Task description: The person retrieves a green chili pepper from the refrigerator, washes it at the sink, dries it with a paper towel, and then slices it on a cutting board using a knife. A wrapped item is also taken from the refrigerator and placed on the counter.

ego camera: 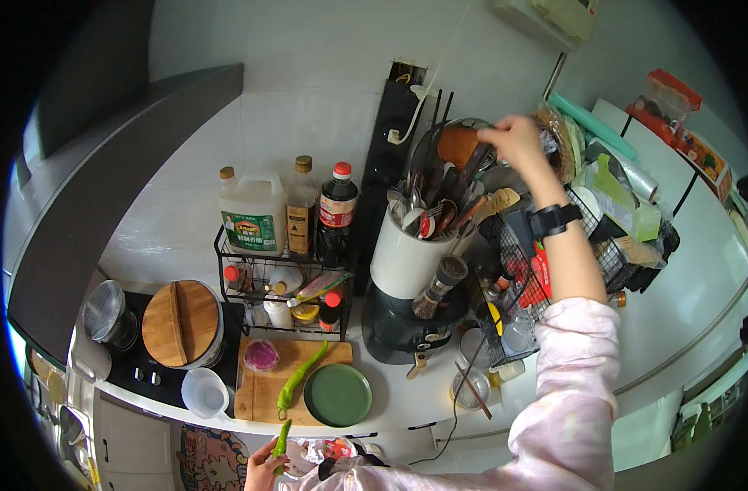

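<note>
My left hand grips a green chili pepper at the counter's front edge. My right hand is raised above a white utensil crock, its fingers closed at the top of a dark handle among the upright utensils. A second, longer green pepper lies on the wooden cutting board, between a plastic-wrapped piece of purple vegetable and a green plate. The plate overlaps the board's right side.
A wire rack with bottles stands behind the board. Left are a pot with a wooden lid and a white container. A pepper grinder stands before the crock. Wire baskets, a cable and a glass bowl with chopsticks lie right.
</note>
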`<state>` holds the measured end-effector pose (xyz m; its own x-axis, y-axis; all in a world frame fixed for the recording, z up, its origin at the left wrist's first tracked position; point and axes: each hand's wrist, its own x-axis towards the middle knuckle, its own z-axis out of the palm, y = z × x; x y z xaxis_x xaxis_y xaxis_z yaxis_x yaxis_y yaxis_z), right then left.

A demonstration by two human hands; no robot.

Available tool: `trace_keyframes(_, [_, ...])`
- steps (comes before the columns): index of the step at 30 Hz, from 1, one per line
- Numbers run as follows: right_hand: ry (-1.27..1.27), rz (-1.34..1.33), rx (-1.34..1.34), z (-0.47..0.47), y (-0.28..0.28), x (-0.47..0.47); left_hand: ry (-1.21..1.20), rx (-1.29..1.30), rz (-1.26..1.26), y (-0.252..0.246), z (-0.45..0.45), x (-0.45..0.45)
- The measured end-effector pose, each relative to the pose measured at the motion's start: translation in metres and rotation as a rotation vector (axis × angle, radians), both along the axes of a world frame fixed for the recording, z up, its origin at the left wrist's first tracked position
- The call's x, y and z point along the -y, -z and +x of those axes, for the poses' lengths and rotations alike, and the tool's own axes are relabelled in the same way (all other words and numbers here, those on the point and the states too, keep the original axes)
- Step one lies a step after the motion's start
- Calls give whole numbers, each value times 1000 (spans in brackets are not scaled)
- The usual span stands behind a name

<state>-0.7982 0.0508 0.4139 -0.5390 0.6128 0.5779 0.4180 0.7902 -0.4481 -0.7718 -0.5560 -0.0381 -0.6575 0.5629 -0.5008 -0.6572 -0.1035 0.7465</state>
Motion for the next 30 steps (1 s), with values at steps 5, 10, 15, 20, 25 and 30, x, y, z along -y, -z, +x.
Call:
trace_keyframes(5, [-250, -34, -314, 47, -66, 29, -83, -54, -70, 22, -14, -14])
trace_keyframes(10, [-403, 134, -835, 154, -70, 90, -186, -48, -22, 34, -21, -22])
trace_keyframes(15, [-263, -64, -745, 207, 65, 163, -222, -128, 57, 8, -38, -30])
trace_keyframes(20, [-675, -1235, -279, 171, 213, 230, -27, -414, 140, -49, -71, -67])
trace_keyframes(25, [-551, -1147, -318, 174, 305, 288, -7, -733, 177, -120, -63, -93])
trace_keyframes(30, [-682, -1269, -375, 185, 327, 304, -32, -1457, -83, -159, -52, -88])
